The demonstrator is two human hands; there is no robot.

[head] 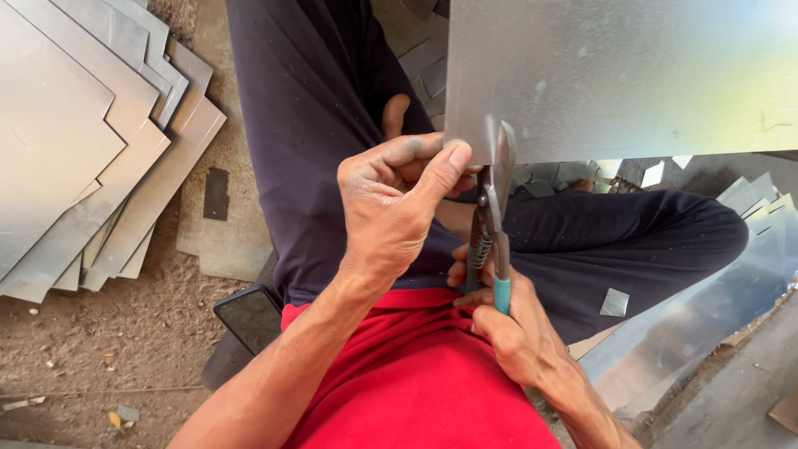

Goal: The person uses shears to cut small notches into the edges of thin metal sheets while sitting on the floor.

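Two hands work at one galvanized metal sheet point(623, 75), which fills the frame toward one o'clock. The left hand point(391, 212) pinches the sheet's lower edge between thumb and curled fingers; the right hand point(507, 328) is wrapped around the teal-gripped tin snips point(493, 224), blades biting that edge just beside the left thumb. A slip or a wandering cut could nick that thumb, and the raw edge could slice skin. Stacked cut sheets point(83, 141) lie at ten o'clock, a dark phone point(249, 316) at seven. No packages, labels or signs show.
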